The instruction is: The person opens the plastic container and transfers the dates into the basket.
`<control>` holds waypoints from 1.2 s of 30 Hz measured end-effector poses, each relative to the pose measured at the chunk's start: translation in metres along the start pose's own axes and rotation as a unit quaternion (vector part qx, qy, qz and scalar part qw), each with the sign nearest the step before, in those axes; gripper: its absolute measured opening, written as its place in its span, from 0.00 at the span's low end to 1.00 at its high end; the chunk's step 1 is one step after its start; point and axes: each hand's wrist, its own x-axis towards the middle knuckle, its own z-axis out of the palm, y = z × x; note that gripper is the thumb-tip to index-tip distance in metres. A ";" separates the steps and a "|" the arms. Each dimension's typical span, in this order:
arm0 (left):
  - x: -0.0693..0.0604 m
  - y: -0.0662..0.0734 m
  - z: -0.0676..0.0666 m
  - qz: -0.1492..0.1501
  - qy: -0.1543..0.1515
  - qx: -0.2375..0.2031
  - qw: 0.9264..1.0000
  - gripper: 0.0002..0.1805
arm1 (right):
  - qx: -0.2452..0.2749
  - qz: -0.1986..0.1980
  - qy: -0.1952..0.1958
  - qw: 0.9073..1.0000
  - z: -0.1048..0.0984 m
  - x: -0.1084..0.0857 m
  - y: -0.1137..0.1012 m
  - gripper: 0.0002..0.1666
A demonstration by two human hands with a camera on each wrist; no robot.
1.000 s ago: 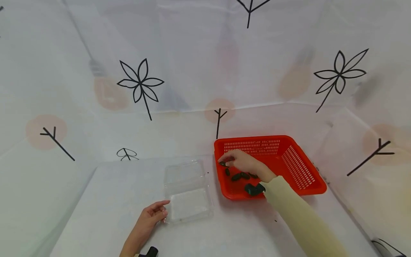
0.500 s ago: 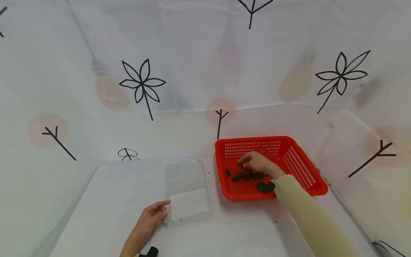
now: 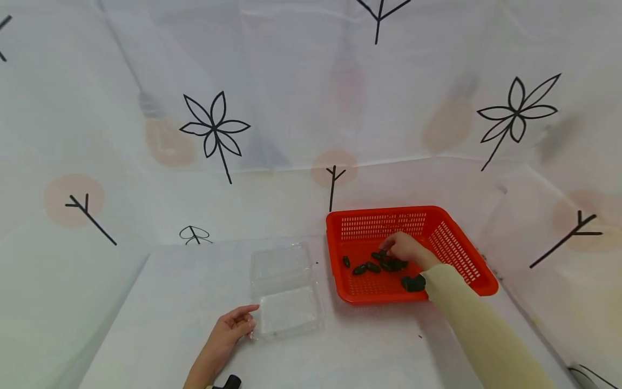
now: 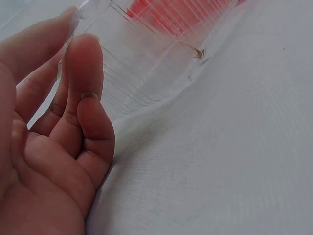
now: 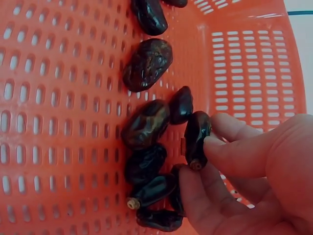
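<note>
My left hand (image 3: 227,330) holds the near left corner of a clear plastic clamshell box (image 3: 288,309). In the left wrist view its fingers (image 4: 85,63) are curled at the box's thin edge. The box lies opened flat, lid side away from me. My right hand (image 3: 410,249) is inside the red plastic basket (image 3: 437,213). Between thumb and fingertips it pinches a dark, glossy date (image 5: 197,137) with a stem cap. Several other dates (image 5: 148,64) lie on the basket floor beside the hand, some touching each other. The hand partly hides a few of them.
The basket stands right of the box on a white cloth-covered table (image 3: 194,292). A patterned white sheet (image 3: 286,135) hangs behind and at the sides. A small dark speck (image 3: 420,336) lies in front of the basket.
My right hand has moved rightward from the basket's left side towards its middle, a date in its fingers. The left hand and the clear box have stayed in place.
</note>
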 end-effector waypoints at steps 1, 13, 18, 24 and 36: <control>0.000 0.000 0.000 0.001 -0.001 -0.001 1.000 0.26 | -0.005 0.000 0.002 1.000 0.000 0.000 0.000 0.17; -0.001 -0.001 -0.005 0.003 -0.014 0.013 1.000 0.26 | -0.015 -0.023 0.013 1.000 -0.001 -0.004 -0.007 0.16; -0.002 0.001 -0.009 -0.010 -0.010 0.021 1.000 0.26 | 0.009 -0.029 0.007 1.000 -0.001 -0.006 -0.016 0.18; -0.002 0.005 -0.010 0.005 -0.026 0.040 0.999 0.26 | 0.046 -0.013 0.005 0.999 -0.006 -0.011 -0.028 0.20; -0.002 0.027 -0.026 0.076 -0.058 0.189 0.977 0.30 | 0.044 -0.067 0.023 0.996 -0.023 -0.037 -0.040 0.17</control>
